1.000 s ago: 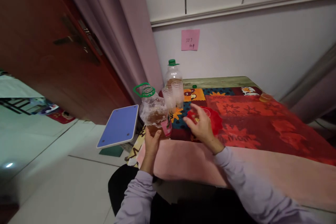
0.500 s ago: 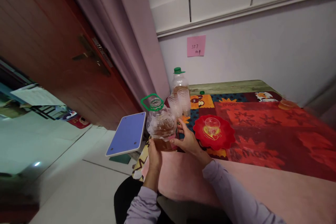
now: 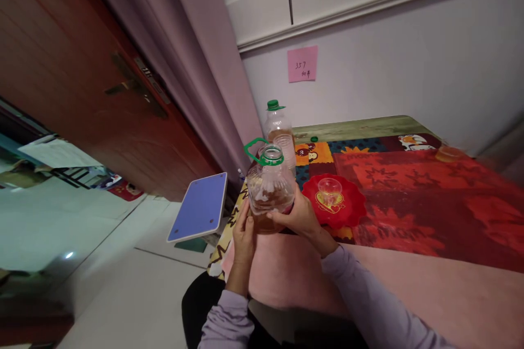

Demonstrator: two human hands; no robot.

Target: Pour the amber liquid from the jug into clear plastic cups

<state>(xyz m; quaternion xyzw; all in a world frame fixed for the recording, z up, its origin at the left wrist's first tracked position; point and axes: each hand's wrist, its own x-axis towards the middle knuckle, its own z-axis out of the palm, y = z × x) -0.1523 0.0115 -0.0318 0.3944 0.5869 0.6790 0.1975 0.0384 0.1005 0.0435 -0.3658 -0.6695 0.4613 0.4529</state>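
Between my hands is a large clear plastic jug (image 3: 271, 192) with brown liquid in it, an uncapped mouth and a green carry ring round its neck. My left hand (image 3: 244, 232) grips its left side low down. Its right side is held by my right hand (image 3: 298, 214), thumb across the front. Right behind the jug are stacked clear plastic cups (image 3: 285, 147), partly hidden by it. A second jug (image 3: 277, 124) with a green cap stands farther back. To the right, a clear cup (image 3: 329, 190) sits on a red scalloped plate (image 3: 355, 204).
A small green cap (image 3: 314, 139) lies near the table's back edge. Another cup with amber liquid (image 3: 447, 154) stands at the far right. Left of the table is a blue-topped stool (image 3: 198, 204). A pink cloth (image 3: 393, 283) covers the table's front edge.
The open jug has shifted right and turned upright in my hands, its green ring swinging to the back left. It now hides more of the cup stacks.
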